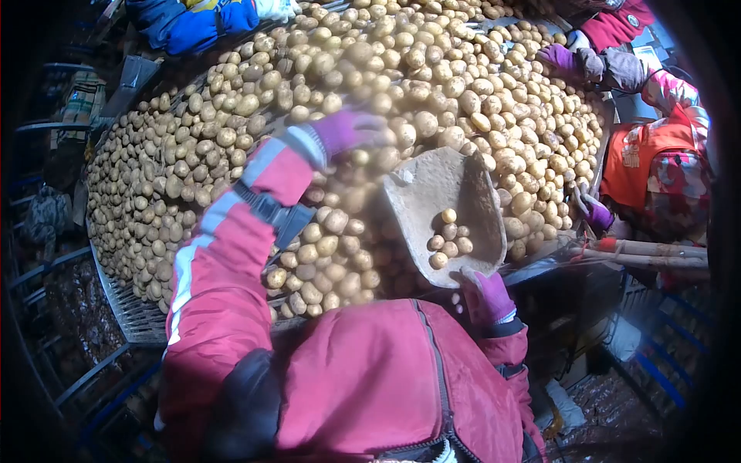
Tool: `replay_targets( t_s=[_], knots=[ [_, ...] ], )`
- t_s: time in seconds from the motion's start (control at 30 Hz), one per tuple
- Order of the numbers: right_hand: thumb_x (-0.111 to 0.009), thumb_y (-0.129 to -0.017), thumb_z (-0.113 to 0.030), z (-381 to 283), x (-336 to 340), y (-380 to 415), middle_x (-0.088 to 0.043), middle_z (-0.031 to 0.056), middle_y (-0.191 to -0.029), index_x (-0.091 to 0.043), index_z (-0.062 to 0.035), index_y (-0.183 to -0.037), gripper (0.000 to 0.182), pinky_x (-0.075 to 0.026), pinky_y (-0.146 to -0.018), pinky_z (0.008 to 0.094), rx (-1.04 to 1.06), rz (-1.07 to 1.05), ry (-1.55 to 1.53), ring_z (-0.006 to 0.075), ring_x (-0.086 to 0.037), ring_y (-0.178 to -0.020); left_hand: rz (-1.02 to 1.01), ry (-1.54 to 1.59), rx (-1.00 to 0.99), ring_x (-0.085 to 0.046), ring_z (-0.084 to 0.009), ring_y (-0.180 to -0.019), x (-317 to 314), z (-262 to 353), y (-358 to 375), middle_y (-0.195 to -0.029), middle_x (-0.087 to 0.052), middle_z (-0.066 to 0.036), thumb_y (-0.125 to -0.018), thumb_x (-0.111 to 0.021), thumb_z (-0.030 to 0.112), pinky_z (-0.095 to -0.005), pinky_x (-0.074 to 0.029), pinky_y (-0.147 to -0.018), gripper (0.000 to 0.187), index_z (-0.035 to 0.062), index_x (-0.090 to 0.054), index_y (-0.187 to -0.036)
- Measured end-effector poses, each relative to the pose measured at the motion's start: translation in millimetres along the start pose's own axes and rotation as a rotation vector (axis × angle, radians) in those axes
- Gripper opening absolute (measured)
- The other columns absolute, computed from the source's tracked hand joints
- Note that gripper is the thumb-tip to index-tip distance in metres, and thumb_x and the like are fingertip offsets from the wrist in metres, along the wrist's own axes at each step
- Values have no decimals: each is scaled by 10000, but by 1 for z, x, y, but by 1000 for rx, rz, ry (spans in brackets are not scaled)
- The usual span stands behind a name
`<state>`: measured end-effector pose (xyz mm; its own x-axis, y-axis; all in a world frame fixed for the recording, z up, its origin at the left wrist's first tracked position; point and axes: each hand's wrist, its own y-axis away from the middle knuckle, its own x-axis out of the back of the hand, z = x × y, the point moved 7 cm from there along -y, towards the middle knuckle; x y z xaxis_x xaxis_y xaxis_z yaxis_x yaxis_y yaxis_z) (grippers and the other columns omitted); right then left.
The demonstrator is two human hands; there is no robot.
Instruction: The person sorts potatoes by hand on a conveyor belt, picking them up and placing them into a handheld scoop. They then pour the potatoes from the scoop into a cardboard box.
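Observation:
My right hand (486, 296), in a purple glove, grips the near end of a worn, pale scoop (421, 220). A few small potatoes (448, 239) lie in the bowl of this scoop, which rests over the heap. My left hand (349, 131), also in a purple glove, reaches across the potatoes (208, 147) to the left of the scoop's far edge. Motion smears its fingers, so I cannot tell whether they hold a potato. Several potatoes just below and right of it are blurred too.
The heap lies on a wide table with a slatted metal edge (139, 316). At the right are a person in an orange vest (648, 162) and another person's purple glove (557, 58). A blue sleeve (204, 25) shows at the top left. Pale poles (656, 255) jut in at right.

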<state>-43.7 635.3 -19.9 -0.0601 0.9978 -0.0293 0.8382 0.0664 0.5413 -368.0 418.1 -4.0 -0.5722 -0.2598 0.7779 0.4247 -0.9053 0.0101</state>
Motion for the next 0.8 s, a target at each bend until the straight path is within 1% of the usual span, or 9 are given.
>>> replay_targets(
  t_s=[0.07, 0.13, 0.27, 0.4, 0.5, 0.53, 0.7, 0.77, 0.8],
  knots=[
    [-534, -863, -26, -30, -9, -1, -549, 77, -648, -612, -42, -1000, 158, -426, -469, 339, 252, -25, 390, 209, -549, -526, 34, 501, 340, -578, -208, -1097, 11, 5, 8, -1215, -595, -133, -923, -603, 306, -318, -458, -955, 416, 53, -571, -1252],
    [-535, -855, -29, -11, -7, -4, -552, 97, -652, -613, -42, -994, 161, -427, -476, 356, -3, 26, -7, 232, -545, -523, 285, 681, 405, -553, -280, -1152, 33, -16, 31, -1261, -564, -175, -911, -592, 366, -369, -435, -992, 525, 1, -526, -1283],
    [-581, -897, -254, 18, -5, -9, -625, 107, -828, -587, -11, -1076, 302, -450, -440, 299, -136, 32, -216, 189, -572, -545, 346, -571, 432, -460, -386, -1192, -16, -80, 94, -1299, -489, -213, -840, -627, 434, -503, -384, -990, 626, 75, -489, -1335],
    [-597, -903, -307, 46, -1, -18, -630, 100, -829, -569, 1, -1101, 367, -452, -419, 286, -158, 45, -197, 183, -574, -542, 265, -326, 504, -279, -414, -1379, -60, 8, 113, -1489, -349, -175, -828, -625, 484, -492, -209, -1149, 690, 98, -474, -1379],
    [-604, -899, -314, 76, 4, -25, -618, 91, -790, -562, 7, -1096, 379, -452, -411, 288, -206, 3, -222, 185, -572, -538, 41, -258, 448, -327, -366, -1366, -62, 47, 133, -1439, -405, -211, -798, -682, 403, -477, -260, -1132, 670, 85, -492, -1356],
    [-606, -898, -314, 78, 3, -27, -613, 90, -774, -565, 9, -1087, 377, -455, -418, 292, -209, 1, -227, 187, -572, -537, 309, -112, 380, -429, -370, -1266, -52, 45, 148, -1319, -498, -169, -741, -735, 354, -509, -337, -1073, 629, 78, -529, -1267],
    [-573, -908, -158, 31, 1, -29, -600, 57, -708, -635, -30, -1037, 192, -452, -448, 286, 147, -55, 366, 165, -561, -529, 767, -799, 549, -560, -323, -934, 78, -26, 246, -995, -578, -126, -752, -724, 266, -425, -480, -774, 408, 104, -617, -1110],
    [-557, -896, -86, -18, -11, -23, -589, 40, -693, -654, -41, -1094, 225, -449, -466, 279, 427, -21, 788, 138, -553, -538, 290, -1213, 927, -435, -378, -1257, 93, -110, 303, -1356, -487, -169, -792, -675, 418, -461, -363, -1047, 549, 169, -565, -1268],
    [-556, -889, -83, -16, -10, -23, -585, 40, -688, -651, -40, -1118, 251, -452, -474, 279, 346, -28, 724, 132, -554, -545, 442, -994, 1142, -366, -399, -1312, 102, -143, 317, -1423, -418, -178, -795, -653, 469, -469, -303, -1091, 630, 164, -513, -1329]
  ],
)
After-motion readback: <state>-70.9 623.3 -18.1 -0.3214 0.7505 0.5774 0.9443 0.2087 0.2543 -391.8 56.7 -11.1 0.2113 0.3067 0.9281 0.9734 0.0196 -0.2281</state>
